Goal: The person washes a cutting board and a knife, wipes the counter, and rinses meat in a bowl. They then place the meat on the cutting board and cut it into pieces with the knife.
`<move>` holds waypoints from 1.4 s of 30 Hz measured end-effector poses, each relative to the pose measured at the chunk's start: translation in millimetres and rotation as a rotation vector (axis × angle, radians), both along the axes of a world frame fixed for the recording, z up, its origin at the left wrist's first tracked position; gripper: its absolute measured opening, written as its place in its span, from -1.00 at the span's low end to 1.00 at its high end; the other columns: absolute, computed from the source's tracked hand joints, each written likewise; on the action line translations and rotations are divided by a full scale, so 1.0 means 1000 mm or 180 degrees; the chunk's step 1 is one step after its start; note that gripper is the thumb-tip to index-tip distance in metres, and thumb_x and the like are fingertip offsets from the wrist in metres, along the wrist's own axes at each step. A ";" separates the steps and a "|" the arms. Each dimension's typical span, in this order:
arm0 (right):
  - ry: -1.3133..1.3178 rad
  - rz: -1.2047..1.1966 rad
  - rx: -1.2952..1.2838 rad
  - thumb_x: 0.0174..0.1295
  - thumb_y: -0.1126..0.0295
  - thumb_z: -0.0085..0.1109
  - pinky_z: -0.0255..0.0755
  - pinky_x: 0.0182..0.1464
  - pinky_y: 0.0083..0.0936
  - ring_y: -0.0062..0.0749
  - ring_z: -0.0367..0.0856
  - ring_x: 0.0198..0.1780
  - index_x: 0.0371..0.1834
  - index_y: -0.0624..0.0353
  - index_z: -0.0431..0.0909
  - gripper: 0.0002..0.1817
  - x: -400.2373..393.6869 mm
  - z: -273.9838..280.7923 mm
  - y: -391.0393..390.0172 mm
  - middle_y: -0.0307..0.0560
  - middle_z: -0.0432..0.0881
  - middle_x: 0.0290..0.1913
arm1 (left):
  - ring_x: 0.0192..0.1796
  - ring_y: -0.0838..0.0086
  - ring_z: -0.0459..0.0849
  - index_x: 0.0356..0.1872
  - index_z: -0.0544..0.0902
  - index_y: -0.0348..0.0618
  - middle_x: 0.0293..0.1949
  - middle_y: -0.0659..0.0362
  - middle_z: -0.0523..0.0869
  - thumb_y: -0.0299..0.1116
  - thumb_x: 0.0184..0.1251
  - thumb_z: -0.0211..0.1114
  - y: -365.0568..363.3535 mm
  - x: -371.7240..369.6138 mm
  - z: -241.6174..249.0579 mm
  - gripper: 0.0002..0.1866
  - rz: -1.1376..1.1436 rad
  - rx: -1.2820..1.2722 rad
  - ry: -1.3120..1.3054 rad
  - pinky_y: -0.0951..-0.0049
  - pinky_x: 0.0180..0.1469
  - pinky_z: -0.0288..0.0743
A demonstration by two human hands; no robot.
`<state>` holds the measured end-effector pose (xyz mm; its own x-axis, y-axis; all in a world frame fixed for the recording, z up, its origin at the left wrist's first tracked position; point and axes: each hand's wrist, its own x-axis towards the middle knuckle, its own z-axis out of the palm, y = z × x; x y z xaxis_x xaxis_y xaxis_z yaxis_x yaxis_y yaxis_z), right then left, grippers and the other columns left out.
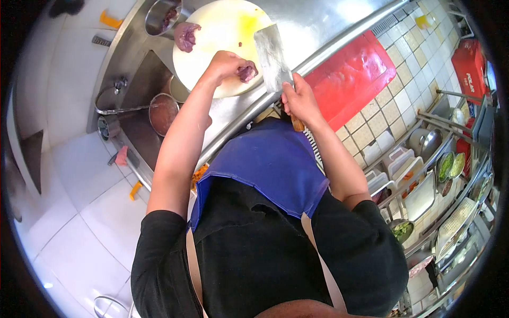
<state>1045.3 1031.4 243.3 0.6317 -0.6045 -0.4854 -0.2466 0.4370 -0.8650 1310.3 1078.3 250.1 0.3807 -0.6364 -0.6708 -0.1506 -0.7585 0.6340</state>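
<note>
While the right hand (299, 98) grips a cleaver (272, 57), a red box (470, 66) reads "POLAR".

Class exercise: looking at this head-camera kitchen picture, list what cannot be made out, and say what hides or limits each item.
Head view:
- Meat piece under the left hand: mostly covered by the fingers.
- Cleaver handle: enclosed by the right hand, only its end shows.
- Metal bowl contents: cut by the top edge, too small.
- Pot in the sink: contents unclear, fisheye distortion.
- Shelf containers: too small, warped at the edge.
</note>
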 end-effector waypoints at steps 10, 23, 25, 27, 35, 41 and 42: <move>0.0593 0.0455 -0.1495 0.49 0.22 0.04 0.49 0.06 0.21 0.52 0.65 0.01 0.08 0.30 0.46 -0.66 0.030 -0.011 -0.003 0.51 0.70 -0.15 | -0.31 0.60 0.67 -0.26 0.76 -0.26 -0.36 0.23 0.76 -0.35 0.44 0.42 0.013 -0.014 -0.013 -0.83 0.0315 -0.0478 0.0231 0.53 -0.19 0.58; 0.0800 0.0840 -0.1213 0.48 0.21 0.04 0.44 0.19 0.20 0.54 0.60 0.12 0.11 0.38 0.44 -0.60 0.032 -0.032 -0.011 0.60 0.65 -0.03 | -0.31 0.53 0.74 -0.15 0.76 -0.40 -0.30 0.11 0.81 -0.40 0.47 0.35 0.017 -0.011 -0.025 -0.79 0.0280 -0.0515 -0.0088 0.49 -0.19 0.65; 0.0723 0.0808 -0.1460 0.53 0.24 0.03 0.51 -0.30 -0.14 -0.10 0.62 -0.42 0.08 0.31 0.45 -0.69 0.022 -0.042 -0.004 0.19 0.62 -0.37 | -0.30 0.52 0.75 -0.14 0.76 -0.41 -0.29 0.10 0.82 -0.40 0.48 0.34 0.019 -0.011 -0.027 -0.79 0.0378 -0.0492 0.0046 0.49 -0.18 0.66; 0.0658 0.0812 -0.1519 0.56 0.26 0.01 0.52 -0.46 -0.26 -0.31 0.62 -0.61 0.07 0.29 0.45 -0.72 0.012 -0.044 0.004 0.03 0.60 -0.50 | -0.29 0.51 0.76 -0.15 0.75 -0.43 -0.28 0.10 0.82 -0.40 0.49 0.34 0.022 -0.010 -0.035 -0.78 0.0377 -0.0608 -0.0127 0.48 -0.19 0.66; 0.0855 0.0921 -0.1073 0.50 0.22 0.03 0.42 0.09 0.25 0.57 0.59 0.07 0.04 0.34 0.41 -0.65 -0.007 -0.028 0.018 0.58 0.65 -0.08 | -0.25 0.29 0.80 -0.12 0.74 -0.28 -0.22 0.04 0.81 -0.42 0.38 0.38 0.037 -0.043 -0.006 -0.83 -0.0199 -0.0974 -0.1579 0.31 -0.09 0.67; 0.0729 0.0828 -0.1392 0.57 0.25 0.00 0.50 -0.49 -0.29 -0.35 0.59 -0.63 0.05 0.28 0.43 -0.72 0.002 -0.039 0.019 -0.04 0.57 -0.54 | -0.16 0.08 0.74 -0.18 0.71 -0.25 -0.23 -0.04 0.74 -0.46 0.30 0.35 0.050 -0.048 -0.015 -0.87 -0.0632 -0.1333 -0.1803 0.17 -0.01 0.61; 0.0745 0.0827 -0.1406 0.57 0.25 0.00 0.50 -0.47 -0.27 -0.32 0.59 -0.63 0.03 0.28 0.43 -0.72 0.004 -0.041 0.018 -0.02 0.57 -0.55 | -0.17 0.07 0.74 -0.19 0.72 -0.24 -0.24 -0.04 0.74 -0.47 0.30 0.35 0.050 -0.046 -0.015 -0.88 -0.0647 -0.1350 -0.1822 0.17 -0.02 0.61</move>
<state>1049.8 1049.8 202.5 0.6927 -0.6211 -0.3665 -0.5051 -0.0550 -0.8613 1264.2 1128.6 234.7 0.4443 -0.8920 -0.0835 -0.6569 -0.3877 0.6466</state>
